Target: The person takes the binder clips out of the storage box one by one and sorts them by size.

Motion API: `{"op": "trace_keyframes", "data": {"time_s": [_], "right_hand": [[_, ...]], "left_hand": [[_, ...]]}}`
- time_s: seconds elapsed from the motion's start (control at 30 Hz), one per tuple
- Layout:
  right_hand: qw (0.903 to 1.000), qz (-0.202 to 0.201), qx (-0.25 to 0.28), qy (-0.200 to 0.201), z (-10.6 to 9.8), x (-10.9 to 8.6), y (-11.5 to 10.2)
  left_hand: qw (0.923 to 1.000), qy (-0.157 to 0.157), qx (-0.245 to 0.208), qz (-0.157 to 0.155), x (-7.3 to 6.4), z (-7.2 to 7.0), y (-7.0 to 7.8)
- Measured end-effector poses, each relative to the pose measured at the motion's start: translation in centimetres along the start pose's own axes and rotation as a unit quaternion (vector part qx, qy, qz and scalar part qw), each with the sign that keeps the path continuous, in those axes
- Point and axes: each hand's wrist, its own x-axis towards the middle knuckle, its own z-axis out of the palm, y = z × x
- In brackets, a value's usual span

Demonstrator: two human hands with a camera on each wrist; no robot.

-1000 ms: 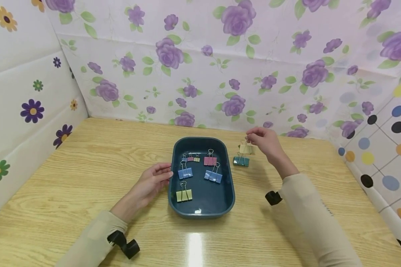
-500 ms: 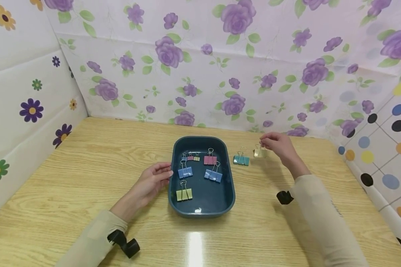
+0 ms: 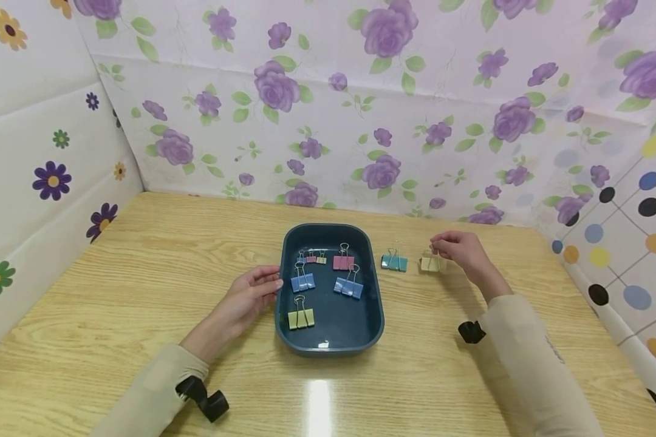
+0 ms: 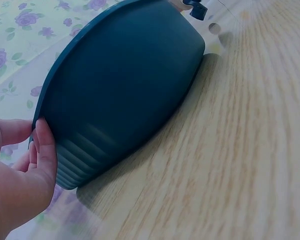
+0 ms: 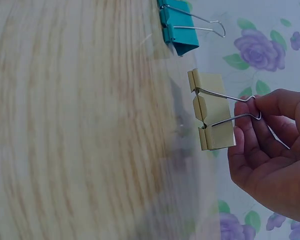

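My right hand (image 3: 461, 250) pinches the wire handle of a pale yellow binder clip (image 5: 214, 110) between thumb and fingers. In the head view that clip is low over the table, right of a teal binder clip (image 3: 395, 262) that rests there. My left hand (image 3: 254, 292) holds the left rim of a dark blue tray (image 3: 379, 315), thumb at the rim and fingers against the outer wall in the left wrist view. Inside the tray lie a yellow-green clip (image 3: 301, 318), two blue clips, a pink clip (image 3: 344, 262) and a row of three small clips (image 3: 311, 259).
The wood-grain table (image 3: 197, 243) ends at a flowered cloth wall (image 3: 328, 121) behind. Cloth walls also stand at the left and right sides. A black strap (image 3: 202, 397) hangs at the left wrist, another (image 3: 472, 332) at the right.
My right hand has carried the pale yellow clip away from above the teal clip, to the right, then nearer to me and lower. My left hand and the tray stay put.
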Motion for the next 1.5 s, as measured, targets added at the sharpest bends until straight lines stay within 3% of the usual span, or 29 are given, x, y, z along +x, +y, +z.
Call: {"op": "trace_keyframes", "data": {"time_s": [0.47,0.93,1.2,1.5], "right_hand": [[0.9998,0.004,-0.003,-0.017,-0.2,-0.1,1.3],[0.9998,0.003,0.003,-0.021,-0.1,-0.6,0.9],[0.9999,-0.008,0.010,0.001,-0.5,-0.5,1.1],[0.9968,-0.051,0.014,0.060,-0.7,-0.9,-1.0]], "left_hand": [[1.0000,-0.002,-0.004,-0.002,-0.1,-0.1,-0.1],[1.0000,-0.003,-0.006,0.000,-0.1,0.0,-0.1],[1.0000,-0.004,-0.008,0.003,0.0,0.0,-0.1],[1.0000,-0.002,-0.009,0.003,-0.1,0.1,0.0]]}}
